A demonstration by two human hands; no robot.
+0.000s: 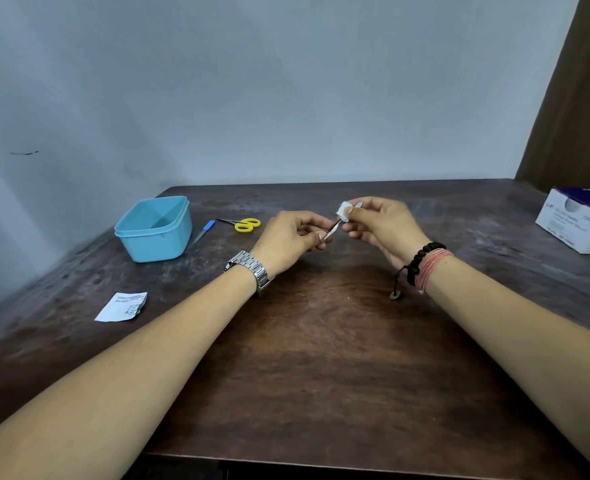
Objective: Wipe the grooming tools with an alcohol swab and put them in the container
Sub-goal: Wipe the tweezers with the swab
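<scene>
White box [579, 225], print unreadable

— Soft, even light over the whole scene, moderately bright, with a cool bluish cast on the wall [286, 81].

— Any hard shadows?

— None sharp. Only faint, diffuse ones under the forearms and beside the blue container [155, 228], on the wooden table [321, 358]. Dull pale sheen on the worn far part of the tabletop, no strong glare.

— Sharpness?

— Fair in the centre; slightly soft on the hands. Print on the torn wrapper [122, 306] and on the box [579, 221] too blurred to read.

— Distortion?

— Clear wide-angle stretch: table edges bowed, forearms enlarged toward the lower corners, brown curtain [573, 98] leaning inward at the right edge.
</scene>
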